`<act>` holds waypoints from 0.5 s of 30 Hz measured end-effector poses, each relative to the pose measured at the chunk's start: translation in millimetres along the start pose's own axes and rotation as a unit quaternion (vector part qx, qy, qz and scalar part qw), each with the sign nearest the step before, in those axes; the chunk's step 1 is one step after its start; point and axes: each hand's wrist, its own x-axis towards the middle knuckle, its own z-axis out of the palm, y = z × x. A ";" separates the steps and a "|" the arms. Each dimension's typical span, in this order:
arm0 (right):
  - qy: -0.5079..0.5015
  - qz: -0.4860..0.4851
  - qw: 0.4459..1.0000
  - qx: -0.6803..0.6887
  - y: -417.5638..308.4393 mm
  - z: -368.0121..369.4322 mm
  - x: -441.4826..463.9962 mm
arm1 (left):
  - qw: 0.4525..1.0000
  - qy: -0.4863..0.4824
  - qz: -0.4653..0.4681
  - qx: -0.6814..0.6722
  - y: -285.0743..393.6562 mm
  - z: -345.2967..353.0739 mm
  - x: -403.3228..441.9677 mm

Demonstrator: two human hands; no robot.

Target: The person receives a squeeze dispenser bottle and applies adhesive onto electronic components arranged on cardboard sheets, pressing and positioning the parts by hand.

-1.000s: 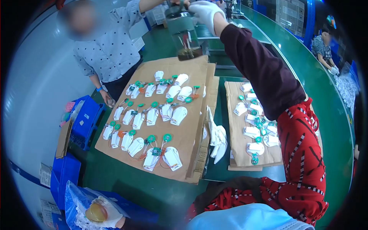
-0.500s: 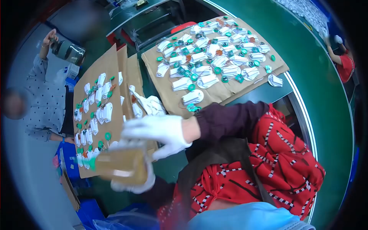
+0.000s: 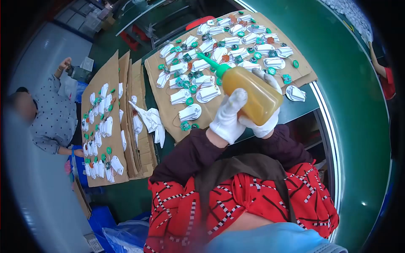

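Note:
An amber squeeze bottle with a green pointed nozzle is tilted over the cardboard, its tip toward the upper left. My left hand, in a white glove, grips the bottle's near left side. Around its right side and underside wraps my right hand, also gloved, with fingers showing beyond the bottle. Beneath and beyond the nozzle, many white plastic parts with wires, green discs and small circuit boards lie in rows on a cardboard sheet.
More such parts lie on another cardboard sheet at the left, beside a crumpled white cloth. A co-worker in a dotted shirt holds a dark jar. One white part sits near the table's right edge.
The bottle has moved from the lower left to above the right cardboard, its nozzle now pointing away from me. My right hand has closed around it too. The co-worker's jar is lower.

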 end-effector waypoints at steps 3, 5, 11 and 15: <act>-0.039 -0.057 0.977 -0.200 -1.3 -14.7 12.6 | 1.000 0.019 -0.014 0.013 -8.7 1.1 15.6; 0.014 -0.017 0.987 -0.162 -1.3 -13.5 12.2 | 0.999 0.023 -0.013 0.037 -15.6 0.9 19.3; 0.059 -0.023 0.992 -0.107 8.5 -53.9 19.7 | 0.954 -0.098 -0.115 0.259 -21.9 -30.5 21.0; 0.139 -0.007 0.986 0.096 13.0 -94.1 29.5 | 0.897 -0.123 -0.215 0.367 6.4 -30.3 14.8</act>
